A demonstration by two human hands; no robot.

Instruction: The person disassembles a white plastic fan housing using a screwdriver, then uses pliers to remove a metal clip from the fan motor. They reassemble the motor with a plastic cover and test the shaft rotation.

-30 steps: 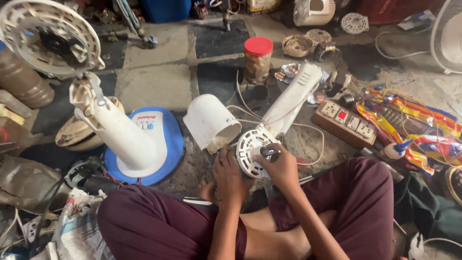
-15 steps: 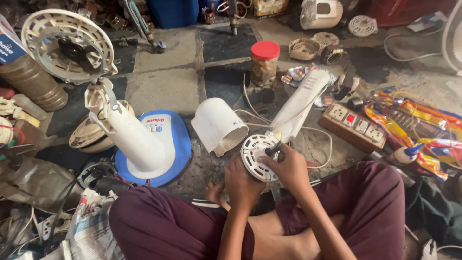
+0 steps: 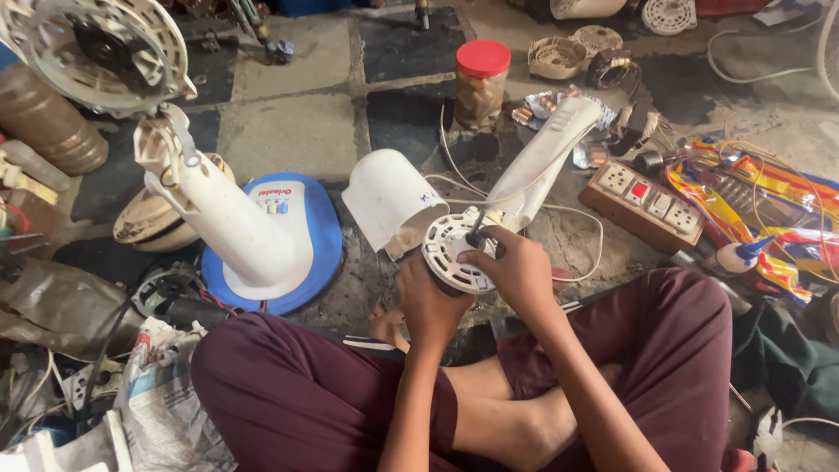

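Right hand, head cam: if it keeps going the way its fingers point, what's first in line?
The right hand points up-left, fingers on the round white fan motor cover. Past that, probably the white motor housing; depth is unclear.

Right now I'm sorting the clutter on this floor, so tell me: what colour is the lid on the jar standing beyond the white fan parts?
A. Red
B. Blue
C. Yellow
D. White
A. The jar standing on the floor beyond the white fan stem has a round red lid on top.
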